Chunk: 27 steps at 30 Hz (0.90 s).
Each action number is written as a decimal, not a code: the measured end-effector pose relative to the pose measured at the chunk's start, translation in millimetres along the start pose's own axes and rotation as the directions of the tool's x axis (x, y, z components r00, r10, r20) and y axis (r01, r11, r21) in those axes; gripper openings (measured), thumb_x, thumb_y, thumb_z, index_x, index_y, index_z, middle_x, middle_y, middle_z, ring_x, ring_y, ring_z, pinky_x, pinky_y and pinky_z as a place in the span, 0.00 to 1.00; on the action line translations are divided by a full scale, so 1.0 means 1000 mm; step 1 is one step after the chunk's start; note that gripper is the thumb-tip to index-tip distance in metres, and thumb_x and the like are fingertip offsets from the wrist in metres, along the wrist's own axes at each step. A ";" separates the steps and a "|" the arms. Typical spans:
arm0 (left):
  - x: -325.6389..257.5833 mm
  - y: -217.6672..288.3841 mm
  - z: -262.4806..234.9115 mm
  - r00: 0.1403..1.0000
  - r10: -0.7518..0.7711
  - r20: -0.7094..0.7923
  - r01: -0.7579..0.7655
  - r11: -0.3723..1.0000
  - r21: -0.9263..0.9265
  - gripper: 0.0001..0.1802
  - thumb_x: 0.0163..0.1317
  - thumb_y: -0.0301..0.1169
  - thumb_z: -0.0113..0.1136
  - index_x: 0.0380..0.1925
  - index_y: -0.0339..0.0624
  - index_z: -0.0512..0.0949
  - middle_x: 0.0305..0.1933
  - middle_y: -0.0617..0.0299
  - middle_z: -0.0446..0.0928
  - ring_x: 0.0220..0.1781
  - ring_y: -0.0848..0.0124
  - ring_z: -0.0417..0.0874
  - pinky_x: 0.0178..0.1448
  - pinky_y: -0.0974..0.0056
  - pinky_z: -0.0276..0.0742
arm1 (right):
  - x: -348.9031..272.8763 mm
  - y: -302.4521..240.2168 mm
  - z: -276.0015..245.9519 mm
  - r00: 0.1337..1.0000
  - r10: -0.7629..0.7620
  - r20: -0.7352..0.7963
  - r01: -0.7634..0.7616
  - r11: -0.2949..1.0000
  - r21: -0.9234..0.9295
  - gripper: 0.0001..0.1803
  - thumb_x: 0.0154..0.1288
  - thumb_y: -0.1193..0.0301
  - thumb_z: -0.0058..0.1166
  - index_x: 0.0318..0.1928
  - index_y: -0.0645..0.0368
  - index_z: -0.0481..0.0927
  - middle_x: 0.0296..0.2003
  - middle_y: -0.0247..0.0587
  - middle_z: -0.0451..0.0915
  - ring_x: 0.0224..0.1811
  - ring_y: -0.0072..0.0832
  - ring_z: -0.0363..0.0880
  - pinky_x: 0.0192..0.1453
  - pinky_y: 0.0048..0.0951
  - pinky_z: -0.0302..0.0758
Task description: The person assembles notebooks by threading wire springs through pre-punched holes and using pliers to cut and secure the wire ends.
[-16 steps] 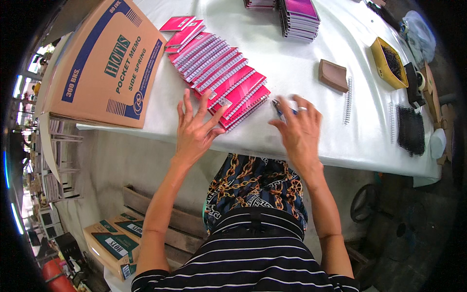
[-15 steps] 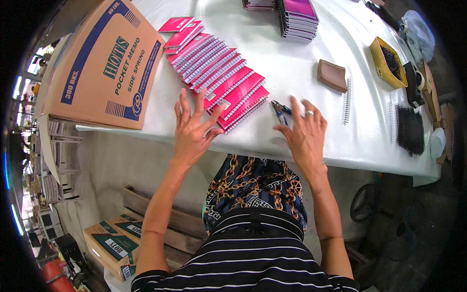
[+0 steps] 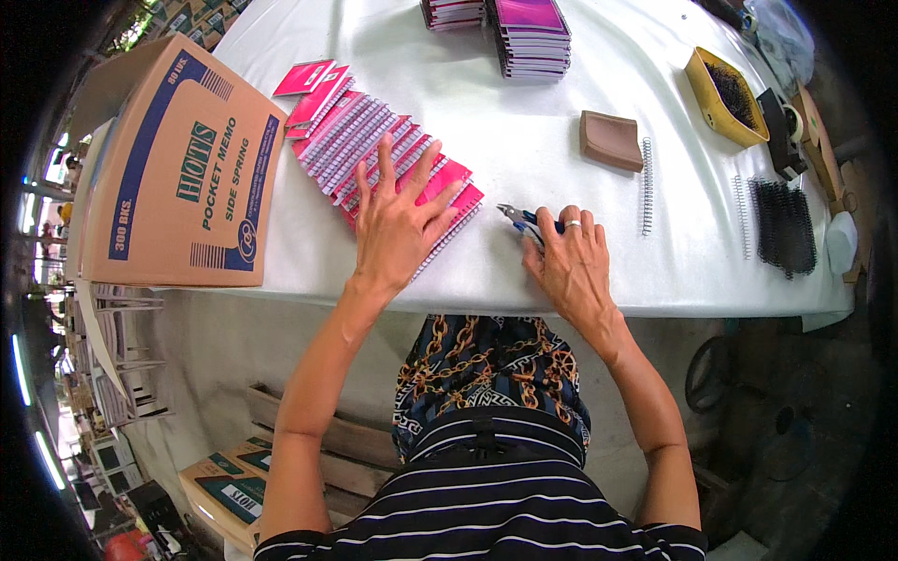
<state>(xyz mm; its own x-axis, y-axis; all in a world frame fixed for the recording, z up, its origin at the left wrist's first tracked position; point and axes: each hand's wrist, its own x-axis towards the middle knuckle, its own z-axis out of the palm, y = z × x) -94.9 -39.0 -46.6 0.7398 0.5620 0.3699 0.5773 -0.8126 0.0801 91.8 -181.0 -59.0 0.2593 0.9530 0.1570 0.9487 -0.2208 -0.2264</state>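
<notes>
Fanned across the table's left half is a row of pink spiral notebooks [image 3: 341, 140], overlapping one another. My left hand [image 3: 395, 224] lies over the near end of that row with its fingers spread, gripping nothing. To the right of the notebooks is a pair of cutting pliers [image 3: 513, 215] with blue handles, its jaws pointing up and left. My right hand [image 3: 572, 262] covers the handles with fingers curled around them; part of the grip is hidden beneath the hand.
A large cardboard box [image 3: 178, 187] stands at the left. Stacked purple-covered notebooks [image 3: 533, 47] are at the back. Toward the right are a brown curved block [image 3: 610, 138], a wire coil [image 3: 646, 187], a yellow container [image 3: 697, 79] of black pieces and a bundle of black coils [image 3: 786, 229].
My right hand has lowered onto the pliers and closed around their handles. My left hand has moved farther over the notebooks, fingers spread. The whole view has shifted slightly.
</notes>
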 end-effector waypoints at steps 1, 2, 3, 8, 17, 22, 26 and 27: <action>-0.002 0.001 0.000 1.000 0.013 0.005 -0.013 1.000 0.018 0.18 0.61 0.46 0.62 0.53 0.68 0.83 0.77 0.71 0.58 0.80 0.46 0.40 0.75 0.32 0.41 | 0.002 0.002 0.002 0.999 -0.022 -0.032 0.022 1.000 0.000 0.20 0.58 0.62 0.61 0.46 0.60 0.76 0.43 0.48 0.74 0.47 0.41 0.70 0.50 0.42 0.66; -0.003 0.002 0.001 1.000 0.025 0.010 -0.026 0.999 0.037 0.18 0.62 0.45 0.62 0.52 0.67 0.83 0.76 0.72 0.58 0.80 0.46 0.40 0.75 0.32 0.41 | 0.002 0.004 0.005 0.997 -0.044 -0.064 0.044 0.999 -0.001 0.19 0.58 0.61 0.62 0.45 0.60 0.77 0.42 0.48 0.74 0.47 0.40 0.70 0.49 0.41 0.66; -0.005 0.004 0.001 1.000 0.021 0.015 -0.021 0.998 0.054 0.18 0.62 0.45 0.62 0.53 0.67 0.83 0.76 0.72 0.58 0.80 0.46 0.40 0.75 0.32 0.42 | 0.004 0.007 0.007 0.993 -0.067 -0.096 0.067 0.998 -0.003 0.19 0.58 0.60 0.62 0.44 0.59 0.77 0.42 0.48 0.74 0.46 0.40 0.70 0.48 0.41 0.66; -0.008 0.007 0.003 1.000 0.019 -0.018 -0.017 0.997 0.078 0.19 0.59 0.42 0.65 0.52 0.64 0.83 0.75 0.73 0.60 0.80 0.46 0.43 0.74 0.31 0.45 | 0.012 0.021 0.008 0.981 -0.059 -0.185 0.049 0.997 -0.059 0.20 0.59 0.57 0.63 0.45 0.58 0.77 0.43 0.46 0.73 0.48 0.39 0.70 0.51 0.41 0.65; 0.006 0.014 -0.009 0.999 0.015 0.039 -0.021 0.988 0.153 0.22 0.59 0.39 0.66 0.54 0.52 0.81 0.76 0.64 0.59 0.80 0.47 0.44 0.73 0.33 0.46 | 0.035 0.016 0.003 0.931 -0.177 -0.318 0.232 0.962 0.144 0.11 0.63 0.73 0.58 0.46 0.57 0.80 0.48 0.39 0.74 0.56 0.37 0.69 0.61 0.43 0.61; 0.010 0.015 -0.011 0.998 0.068 -0.018 -0.062 0.974 0.217 0.23 0.56 0.34 0.67 0.54 0.46 0.80 0.76 0.63 0.59 0.79 0.46 0.49 0.73 0.33 0.49 | 0.076 -0.003 0.018 0.948 -0.173 -0.267 0.295 0.795 0.530 0.13 0.57 0.81 0.56 0.44 0.61 0.80 0.42 0.43 0.77 0.49 0.41 0.72 0.52 0.39 0.70; 0.011 0.017 -0.013 0.998 0.063 -0.014 -0.058 0.970 0.235 0.24 0.56 0.33 0.66 0.55 0.45 0.80 0.76 0.63 0.59 0.78 0.46 0.50 0.73 0.34 0.49 | 0.099 -0.008 0.028 0.918 -0.241 -0.316 0.396 0.613 0.683 0.17 0.52 0.82 0.60 0.44 0.62 0.80 0.41 0.41 0.77 0.46 0.43 0.75 0.51 0.40 0.73; 0.011 0.016 -0.013 0.998 0.062 -0.026 -0.054 0.968 0.244 0.25 0.56 0.33 0.66 0.56 0.45 0.79 0.76 0.63 0.59 0.78 0.46 0.50 0.73 0.34 0.48 | 0.101 -0.008 0.028 0.926 -0.265 -0.270 0.377 0.584 0.719 0.17 0.52 0.82 0.60 0.44 0.61 0.80 0.41 0.41 0.77 0.46 0.42 0.76 0.51 0.39 0.74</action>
<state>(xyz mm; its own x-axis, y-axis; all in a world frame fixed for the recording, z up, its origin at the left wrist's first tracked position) -82.4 -47.7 -29.2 0.7650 0.5059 0.3985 0.6033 -0.7794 -0.1688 105.0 -76.9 -68.3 0.0376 0.8848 0.4645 0.5217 0.3791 -0.7643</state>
